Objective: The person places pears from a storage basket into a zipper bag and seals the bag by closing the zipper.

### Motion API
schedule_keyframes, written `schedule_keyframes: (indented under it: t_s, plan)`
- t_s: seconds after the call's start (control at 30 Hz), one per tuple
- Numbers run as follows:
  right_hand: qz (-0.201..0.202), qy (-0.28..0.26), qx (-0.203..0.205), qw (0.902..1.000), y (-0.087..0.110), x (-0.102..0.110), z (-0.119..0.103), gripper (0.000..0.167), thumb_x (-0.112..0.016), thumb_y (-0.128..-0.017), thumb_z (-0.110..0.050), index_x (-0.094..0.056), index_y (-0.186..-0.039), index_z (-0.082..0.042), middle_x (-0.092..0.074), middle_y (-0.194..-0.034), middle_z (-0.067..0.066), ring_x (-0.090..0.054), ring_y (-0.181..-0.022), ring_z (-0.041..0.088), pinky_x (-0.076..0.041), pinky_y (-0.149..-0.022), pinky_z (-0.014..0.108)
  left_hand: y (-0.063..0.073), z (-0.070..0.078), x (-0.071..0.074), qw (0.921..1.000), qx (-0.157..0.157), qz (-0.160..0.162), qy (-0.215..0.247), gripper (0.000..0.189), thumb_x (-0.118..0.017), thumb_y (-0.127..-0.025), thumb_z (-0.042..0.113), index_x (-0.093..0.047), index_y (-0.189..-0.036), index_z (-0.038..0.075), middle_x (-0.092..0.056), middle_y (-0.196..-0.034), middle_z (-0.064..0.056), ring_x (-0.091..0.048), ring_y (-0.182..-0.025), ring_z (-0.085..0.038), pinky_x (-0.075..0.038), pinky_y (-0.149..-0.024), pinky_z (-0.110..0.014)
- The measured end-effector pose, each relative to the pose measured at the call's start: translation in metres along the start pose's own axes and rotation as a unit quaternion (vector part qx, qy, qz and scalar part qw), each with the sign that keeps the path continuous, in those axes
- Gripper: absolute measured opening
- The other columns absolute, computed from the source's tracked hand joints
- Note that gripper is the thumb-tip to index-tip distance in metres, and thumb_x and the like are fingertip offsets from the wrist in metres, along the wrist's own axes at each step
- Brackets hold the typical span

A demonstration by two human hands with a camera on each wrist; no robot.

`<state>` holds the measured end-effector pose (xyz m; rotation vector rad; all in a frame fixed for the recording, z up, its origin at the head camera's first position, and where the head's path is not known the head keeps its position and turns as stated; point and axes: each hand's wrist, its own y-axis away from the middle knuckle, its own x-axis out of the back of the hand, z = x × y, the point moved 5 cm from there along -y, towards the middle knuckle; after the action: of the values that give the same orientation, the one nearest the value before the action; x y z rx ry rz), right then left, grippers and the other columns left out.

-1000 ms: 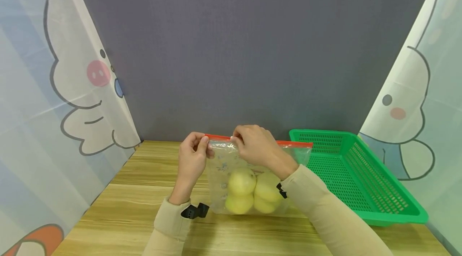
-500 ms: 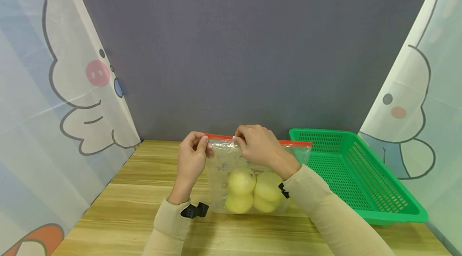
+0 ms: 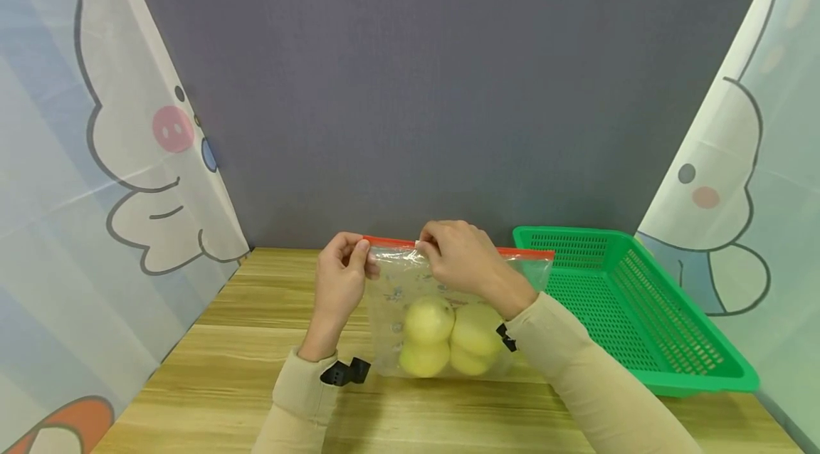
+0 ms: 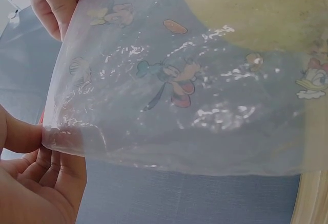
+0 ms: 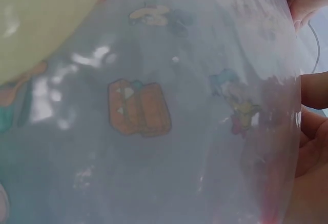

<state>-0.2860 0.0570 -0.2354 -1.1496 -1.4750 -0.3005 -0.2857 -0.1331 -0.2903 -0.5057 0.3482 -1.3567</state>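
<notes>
A clear zip bag [image 3: 389, 315] with cartoon prints stands upright on the table, its red zip strip [image 3: 525, 253] along the top. Inside, several round pale yellow fruits [image 3: 428, 320] sit at the bottom. My left hand [image 3: 339, 277] pinches the bag's top left corner between thumb and fingers, also seen in the left wrist view as a hand [image 4: 41, 188] at the bag's edge. My right hand [image 3: 463, 258] pinches a small white slider [image 3: 418, 245] on the red strip, left of its middle. The right fingertips are partly hidden behind the strip.
A green perforated plastic basket [image 3: 692, 384] stands on the right of the wooden table [image 3: 211, 368], behind my right forearm. A dark grey cloth [image 3: 410, 84] hangs at the back, with cartoon-printed curtains [image 3: 51, 240] at both sides.
My right hand has slid slightly to the right along the red strip, the white slider moving with it. My left hand keeps its place at the corner.
</notes>
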Motion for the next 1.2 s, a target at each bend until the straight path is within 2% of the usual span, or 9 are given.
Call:
schedule_keyframes:
  t_s: [0.4, 0.77, 1.2]
  plan:
    - [0.005, 0.003, -0.001, 1.0000, 0.0027, 0.0014, 0.0016, 0.015, -0.061, -0.102, -0.021, -0.072, -0.101, -0.010, -0.066, -0.085, -0.003, -0.054, -0.063, 0.008, -0.047, -0.058, 0.028, 0.0005, 0.0005, 0.0001, 1.0000, -0.003, 0.001, -0.004, 0.014, -0.056, -0.103, 0.004, -0.062, -0.103, -0.009, -0.064, -0.079, -0.016, -0.065, -0.062, -0.017, -0.059, -0.059, -0.030]
    - [0.011, 0.000, -0.005, 0.9999, 0.0056, 0.0031, 0.0039, 0.015, -0.062, -0.102, -0.022, -0.071, -0.100, -0.011, -0.066, -0.086, -0.004, -0.054, -0.064, 0.008, -0.048, -0.059, 0.028, 0.0007, 0.0005, -0.0002, 1.0000, -0.001, -0.003, -0.004, 0.012, -0.057, -0.103, 0.006, -0.063, -0.102, -0.005, -0.063, -0.079, -0.016, -0.065, -0.061, -0.018, -0.058, -0.058, -0.031]
    - [0.016, 0.003, -0.005, 0.9998, 0.0082, 0.0047, 0.0064, 0.016, -0.062, -0.102, -0.023, -0.072, -0.100, -0.010, -0.066, -0.086, -0.003, -0.054, -0.066, 0.008, -0.047, -0.059, 0.028, 0.0005, -0.0003, -0.0003, 1.0000, -0.001, -0.005, -0.005, 0.016, -0.056, -0.104, 0.007, -0.062, -0.103, -0.008, -0.063, -0.080, -0.017, -0.065, -0.063, -0.017, -0.058, -0.060, -0.030]
